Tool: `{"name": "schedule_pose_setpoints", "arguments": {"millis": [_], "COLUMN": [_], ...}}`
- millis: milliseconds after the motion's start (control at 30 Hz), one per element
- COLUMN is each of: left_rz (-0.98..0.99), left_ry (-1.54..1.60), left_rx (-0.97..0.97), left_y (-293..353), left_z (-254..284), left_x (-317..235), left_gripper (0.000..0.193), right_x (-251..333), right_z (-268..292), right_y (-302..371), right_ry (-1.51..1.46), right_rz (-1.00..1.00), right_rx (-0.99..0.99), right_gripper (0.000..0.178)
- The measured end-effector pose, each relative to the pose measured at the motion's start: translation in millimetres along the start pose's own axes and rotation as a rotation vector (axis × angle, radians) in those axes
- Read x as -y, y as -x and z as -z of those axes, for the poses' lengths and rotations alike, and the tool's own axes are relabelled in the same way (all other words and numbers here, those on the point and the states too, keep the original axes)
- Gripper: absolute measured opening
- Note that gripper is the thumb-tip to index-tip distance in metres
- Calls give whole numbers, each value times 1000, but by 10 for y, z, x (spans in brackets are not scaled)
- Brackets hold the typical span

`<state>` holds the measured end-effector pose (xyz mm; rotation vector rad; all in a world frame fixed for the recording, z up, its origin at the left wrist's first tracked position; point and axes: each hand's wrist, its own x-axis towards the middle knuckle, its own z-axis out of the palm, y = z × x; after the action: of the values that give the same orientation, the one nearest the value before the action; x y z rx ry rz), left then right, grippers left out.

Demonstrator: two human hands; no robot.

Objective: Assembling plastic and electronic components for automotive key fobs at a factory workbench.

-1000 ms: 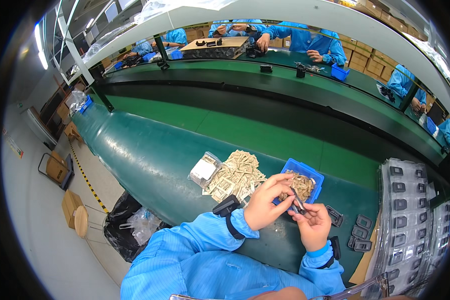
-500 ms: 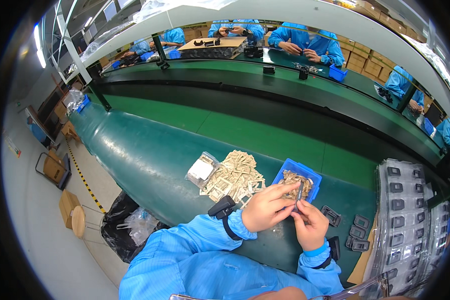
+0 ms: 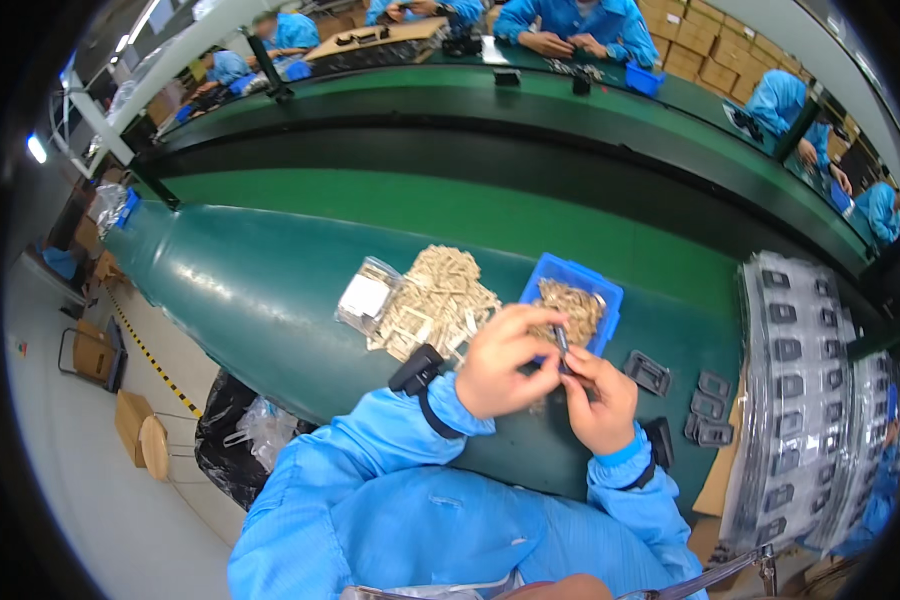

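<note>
Between my two hands a small dark plastic part (image 3: 561, 340) is held edge-on, so its full shape is hidden; similar dark frames lie nearby. My left hand (image 3: 508, 362) has its fingers closed at the part's upper end. My right hand (image 3: 602, 402) pinches its lower end between thumb and fingers. Just beyond them stands a blue bin (image 3: 610, 318) holding crumpled tan scraps (image 3: 573, 305). Left of the bin spreads a heap of flat beige frame-like pieces (image 3: 438, 300), with a clear bag with a white label (image 3: 366, 296) against it.
One dark frame (image 3: 648, 372) and several more dark frames (image 3: 710, 408) lie to my right. Clear trays of dark parts (image 3: 788, 385) stand farther right. A black bag-lined bin (image 3: 232, 440) sits left of the green table (image 3: 270, 290). Co-workers in blue (image 3: 575, 25) sit across.
The whole view has shifted, with the table and its things sitting higher and slightly left in the picture. Both hands still hold the dark part, my left fingers now more curled.
</note>
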<state>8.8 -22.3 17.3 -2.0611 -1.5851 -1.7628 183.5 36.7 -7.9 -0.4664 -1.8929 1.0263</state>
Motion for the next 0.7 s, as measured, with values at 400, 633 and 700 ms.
{"name": "schedule_pose_setpoints", "arguments": {"millis": [400, 633, 700], "left_rz": [202, 81, 94], "left_ry": [-177, -361, -357], "left_rx": [-37, 80, 88], "left_y": [-127, -144, -127], "left_z": [142, 59, 54], "left_x": [214, 239, 281], "left_gripper": [11, 12, 12], "right_x": [-25, -28, -34], "right_z": [141, 135, 130], "right_y": [-19, -49, -52], "right_ry": [-663, -619, -604], "right_rz": [-342, -357, -362], "right_rx": [-54, -95, -103], "right_gripper": [31, 30, 30]}}
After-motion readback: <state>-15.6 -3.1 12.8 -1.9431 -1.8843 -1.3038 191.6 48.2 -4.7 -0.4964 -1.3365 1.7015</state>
